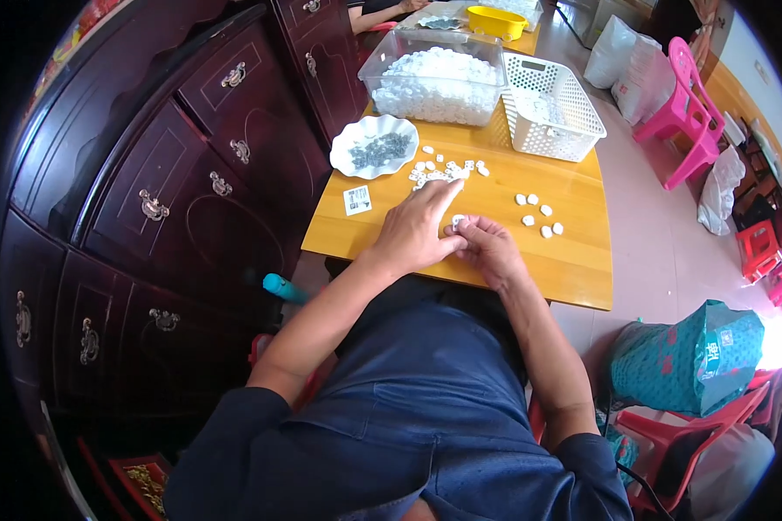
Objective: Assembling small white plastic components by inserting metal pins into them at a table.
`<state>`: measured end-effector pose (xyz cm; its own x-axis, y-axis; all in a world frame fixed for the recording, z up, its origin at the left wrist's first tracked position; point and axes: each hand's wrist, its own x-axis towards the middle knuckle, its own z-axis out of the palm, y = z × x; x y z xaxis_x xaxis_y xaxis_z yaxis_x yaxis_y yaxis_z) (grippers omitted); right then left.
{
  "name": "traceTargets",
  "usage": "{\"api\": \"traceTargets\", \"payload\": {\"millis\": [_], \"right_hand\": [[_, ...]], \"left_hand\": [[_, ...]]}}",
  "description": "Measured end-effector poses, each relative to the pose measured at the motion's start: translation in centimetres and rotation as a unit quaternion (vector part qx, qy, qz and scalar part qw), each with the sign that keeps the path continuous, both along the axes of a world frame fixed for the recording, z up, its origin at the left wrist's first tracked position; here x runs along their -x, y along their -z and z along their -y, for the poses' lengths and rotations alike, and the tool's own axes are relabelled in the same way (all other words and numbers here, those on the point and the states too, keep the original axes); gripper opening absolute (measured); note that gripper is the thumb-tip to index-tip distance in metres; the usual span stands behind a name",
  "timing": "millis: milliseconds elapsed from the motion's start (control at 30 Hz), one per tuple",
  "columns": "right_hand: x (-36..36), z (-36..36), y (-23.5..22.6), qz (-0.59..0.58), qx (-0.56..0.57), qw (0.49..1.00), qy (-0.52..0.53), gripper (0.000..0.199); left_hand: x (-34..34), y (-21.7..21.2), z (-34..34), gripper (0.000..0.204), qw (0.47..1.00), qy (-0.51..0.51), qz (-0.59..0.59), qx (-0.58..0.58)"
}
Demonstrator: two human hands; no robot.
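Note:
Over the front of the wooden table (495, 165), my right hand (493, 250) pinches a small white plastic piece (459, 220) between thumb and fingertips. My left hand (415, 221) reaches forward, its index finger stretched toward a loose pile of small white pieces (430, 174); its thumb is close to the right fingers. Whether the left thumb touches the held piece, I cannot tell. Several similar white pieces (528, 220) lie spread out to the right. Left of the pile stands a scalloped white bowl (343, 143) with small dark grey parts in it.
A clear tub (374, 76) heaped with white pieces and a white perforated basket (573, 143) stand at the back. A printed card (357, 201) lies left. Dark cabinets (191, 191) flank the table; a pink chair (682, 113) and teal bag (686, 360) are at right. Another person's arm (378, 16) shows far off.

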<state>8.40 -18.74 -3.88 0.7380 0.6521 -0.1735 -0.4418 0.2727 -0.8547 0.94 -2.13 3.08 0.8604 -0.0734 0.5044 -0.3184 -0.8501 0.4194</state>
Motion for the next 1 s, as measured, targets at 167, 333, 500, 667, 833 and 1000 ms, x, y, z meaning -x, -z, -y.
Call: {"api": "traceTargets", "payload": {"millis": [167,333,500,667,833,1000], "right_hand": [[0.2,-0.2,-0.3,-0.005,0.007,1.000,0.010,0.018],[0.4,-0.3,-0.2,-0.015,-0.008,1.000,-0.001,0.017],[0.1,-0.4,0.8,-0.013,-0.034,0.999,-0.009,0.017],[0.3,-0.2,-0.5,-0.042,-0.020,0.998,-0.033,0.024],[0.1,-0.1,0.1,-0.032,-0.022,0.998,-0.046,0.025],[0.6,-0.5,0.1,-0.021,-0.009,1.000,-0.022,0.024]], "left_hand": [[0.3,1.2,-0.6,0.066,1.000,0.010,0.025,0.013],[0.3,2.1,-0.5,0.048,0.999,0.005,0.036,0.021],[0.2,2.7,-0.4,0.033,0.998,0.017,0.049,0.031],[0.6,2.3,-0.4,0.026,0.995,0.031,0.040,0.089],[0.6,2.3,-0.3,0.024,0.993,0.041,0.044,0.099],[0.6,2.7,-0.3,0.021,0.992,0.039,0.062,0.106]]}}
